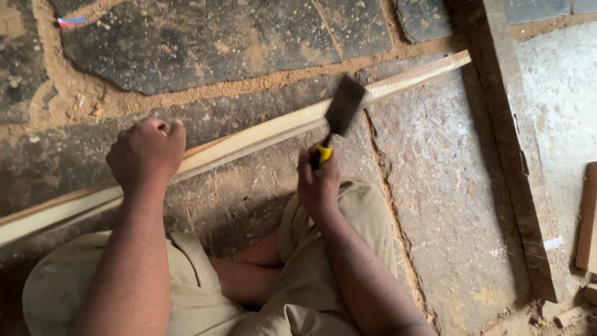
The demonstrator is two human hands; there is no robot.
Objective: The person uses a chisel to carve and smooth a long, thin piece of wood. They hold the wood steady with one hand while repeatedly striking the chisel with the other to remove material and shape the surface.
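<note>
A long pale wooden strip (398, 83) lies slanted across the stone floor, from lower left to upper right. My left hand (147, 154) is clenched over it near its left part, pressing it down. My right hand (318, 182) grips the yellow handle of a hand tool with a dark, flat rectangular head (344, 104). The head is blurred and lies over the strip near its middle. My knees in khaki shorts sit below both hands.
The floor is dark stone slabs (205, 37) with sandy sawdust in the joints. A dark wooden beam (516, 162) runs down the right side. A short wood piece (587, 218) and small offcuts lie at the far right.
</note>
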